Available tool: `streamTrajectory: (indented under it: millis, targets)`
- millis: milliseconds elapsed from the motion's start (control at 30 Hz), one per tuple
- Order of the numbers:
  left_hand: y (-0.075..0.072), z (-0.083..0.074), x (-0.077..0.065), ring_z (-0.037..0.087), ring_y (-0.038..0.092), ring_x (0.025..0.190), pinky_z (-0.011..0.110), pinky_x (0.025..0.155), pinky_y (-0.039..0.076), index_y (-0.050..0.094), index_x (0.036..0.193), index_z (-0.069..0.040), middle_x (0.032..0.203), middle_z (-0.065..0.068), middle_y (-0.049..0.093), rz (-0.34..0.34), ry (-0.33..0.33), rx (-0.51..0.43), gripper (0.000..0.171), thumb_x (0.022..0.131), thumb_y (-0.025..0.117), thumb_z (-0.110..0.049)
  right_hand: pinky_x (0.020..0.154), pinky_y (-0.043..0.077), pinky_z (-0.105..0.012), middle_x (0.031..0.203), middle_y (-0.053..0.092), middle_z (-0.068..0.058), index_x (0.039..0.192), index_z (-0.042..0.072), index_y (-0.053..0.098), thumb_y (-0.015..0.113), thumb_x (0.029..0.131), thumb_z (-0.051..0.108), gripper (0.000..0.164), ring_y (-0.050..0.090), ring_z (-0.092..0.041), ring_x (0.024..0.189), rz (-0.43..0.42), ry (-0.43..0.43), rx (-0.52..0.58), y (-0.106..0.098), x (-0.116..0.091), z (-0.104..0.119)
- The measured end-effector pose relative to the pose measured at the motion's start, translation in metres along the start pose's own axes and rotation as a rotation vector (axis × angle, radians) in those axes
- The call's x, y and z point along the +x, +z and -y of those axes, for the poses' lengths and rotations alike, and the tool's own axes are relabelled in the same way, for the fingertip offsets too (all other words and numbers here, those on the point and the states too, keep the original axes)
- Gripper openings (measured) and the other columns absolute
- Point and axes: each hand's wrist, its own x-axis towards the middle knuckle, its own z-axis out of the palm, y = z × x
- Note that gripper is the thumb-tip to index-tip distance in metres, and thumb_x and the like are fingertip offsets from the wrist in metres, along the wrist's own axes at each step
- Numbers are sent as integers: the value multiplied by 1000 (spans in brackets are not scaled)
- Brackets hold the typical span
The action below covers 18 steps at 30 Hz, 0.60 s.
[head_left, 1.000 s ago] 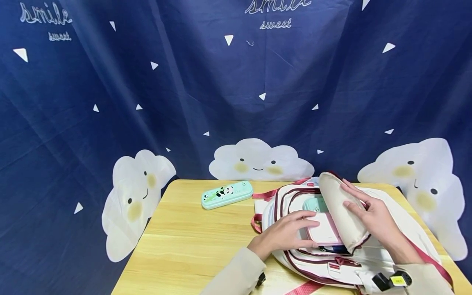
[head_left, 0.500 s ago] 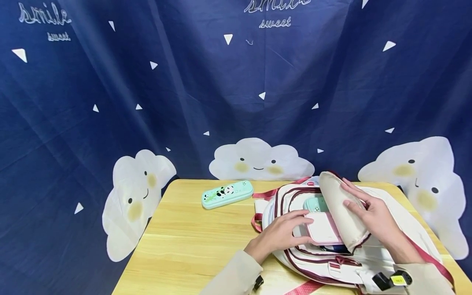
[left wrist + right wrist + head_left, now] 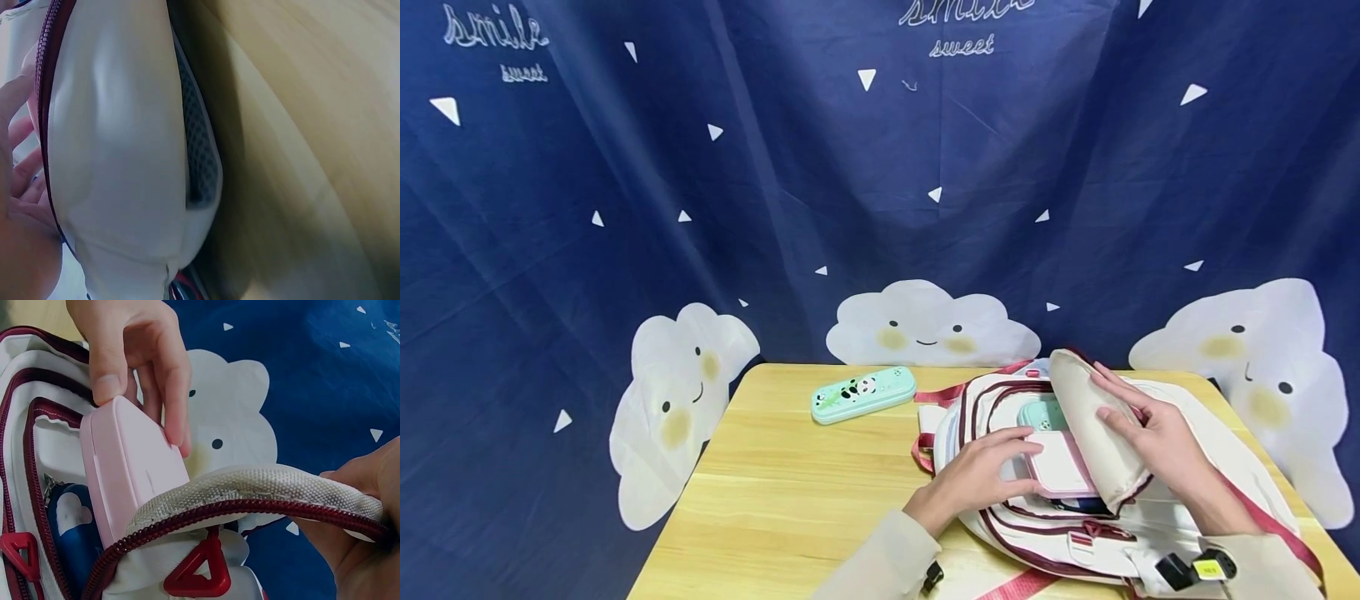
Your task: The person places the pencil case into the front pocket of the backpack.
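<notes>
A white backpack point(image 3: 1187, 433) with dark red zips lies on the table, its front pocket unzipped. My left hand point(image 3: 973, 477) pinches the near end of a pink pencil case point(image 3: 1062, 463), thumb on one side and fingers on the other. The case's far part is hidden in the pocket, as the right wrist view shows. My right hand point(image 3: 1165, 437) grips the edge of the pocket flap point(image 3: 1097, 425) and holds it lifted. Inside the pocket are a mint-green case point(image 3: 1041, 413) and a dark blue item point(image 3: 75, 519) with a white patch, partly covered.
A mint-green pencil case point(image 3: 863, 395) with a panda print lies at the back of the wooden table point(image 3: 775, 500), left of the backpack. Red straps point(image 3: 938, 395) trail from the bag. A dark blue curtain point(image 3: 820, 167) with clouds hangs behind the table.
My left hand has shifted slightly left and then a little right again at the pink pencil case. My right hand and the lifted flap have stayed in place.
</notes>
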Motion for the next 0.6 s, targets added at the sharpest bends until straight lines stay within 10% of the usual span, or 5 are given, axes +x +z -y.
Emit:
streamTrajectory:
  millis: [600]
  targets:
    - [13,-10,10,7,56,148,19,123,41,70,145,-30,165,-8,55,-50,-1,-7,50,101,74,-54,108,30,5,161,50,25,152,4,63,71,105,8,47,38,25,142,12,14,-12,0,-1,3]
